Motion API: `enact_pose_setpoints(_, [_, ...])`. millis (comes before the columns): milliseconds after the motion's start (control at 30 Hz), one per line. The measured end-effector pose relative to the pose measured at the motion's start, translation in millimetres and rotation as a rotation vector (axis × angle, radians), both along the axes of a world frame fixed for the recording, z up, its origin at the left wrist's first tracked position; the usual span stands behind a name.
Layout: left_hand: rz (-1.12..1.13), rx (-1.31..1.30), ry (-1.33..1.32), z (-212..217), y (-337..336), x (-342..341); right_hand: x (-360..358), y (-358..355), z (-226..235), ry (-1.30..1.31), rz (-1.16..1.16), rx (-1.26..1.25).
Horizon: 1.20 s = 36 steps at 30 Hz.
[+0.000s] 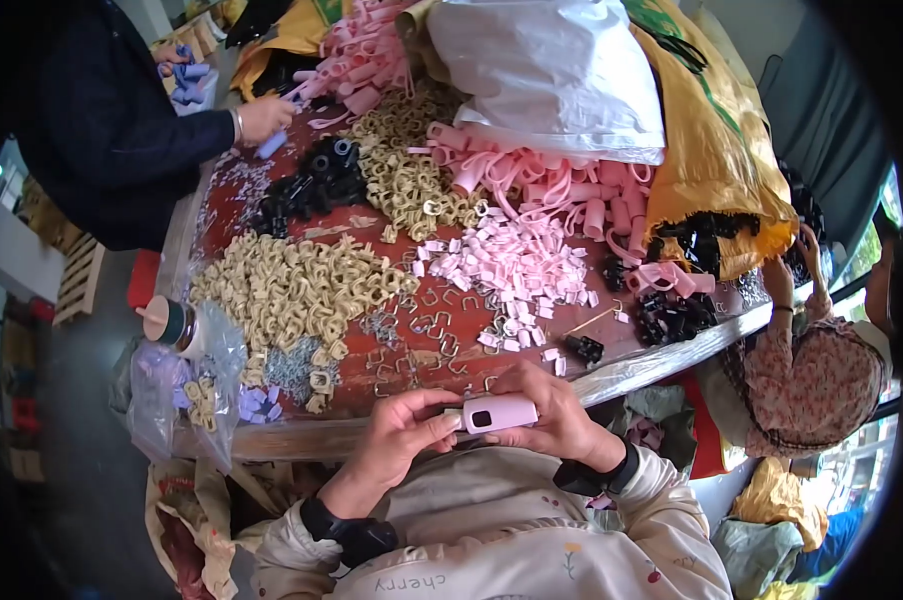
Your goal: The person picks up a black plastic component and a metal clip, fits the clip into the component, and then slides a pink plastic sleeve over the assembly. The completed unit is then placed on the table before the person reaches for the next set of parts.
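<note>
Just in front of my body, at the near table edge, my right hand (562,415) is wrapped round a pink plastic handle (512,413). The handle is a tapered hollow shape with a dark square opening near its left end. My left hand (402,435) pinches a small pale piece against that left end; the fingers partly cover this piece, so its exact kind is hard to make out. Beyond my hands are bent metal wire clips (427,345) and a heap of small pink plastic clips (522,260). A black plastic part (584,348) lies to the right.
Beige plastic parts (292,285) are heaped at left, near a lidded jar (167,322) and clear bag. Pink handles (542,185) lie beneath a white sack (552,70); a yellow sack (722,160) holds black parts. People work at far left and right.
</note>
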<state>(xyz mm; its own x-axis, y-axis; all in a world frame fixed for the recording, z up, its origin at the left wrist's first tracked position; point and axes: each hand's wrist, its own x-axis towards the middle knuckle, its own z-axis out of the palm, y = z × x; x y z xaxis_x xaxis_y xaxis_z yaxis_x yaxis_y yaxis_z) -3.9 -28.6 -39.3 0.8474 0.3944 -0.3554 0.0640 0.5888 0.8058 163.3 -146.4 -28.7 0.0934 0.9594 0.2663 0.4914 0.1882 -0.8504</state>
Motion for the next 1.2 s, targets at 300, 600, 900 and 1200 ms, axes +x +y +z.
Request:
enact_pose_setpoints(300, [-0.055, 0.191, 0.051, 2, -4, -3, -14, -2, -12, 0.015, -0.074, 0.092])
enact_pose_setpoints(600, [-0.01, 0.677, -0.112, 5, -14, 2, -21, 0, -25, 0.083, -0.187, 0.168])
enact_pose_setpoints(900, [0.017, 0.41, -0.155, 0, -6, 3, -6, 9, -3, -0.16, -0.138, 0.1])
enact_pose_setpoints(1200, [-0.013, 0.14, -0.293, 13, -4, 3, -9, 25, 24, -0.02, 0.437, 0.073])
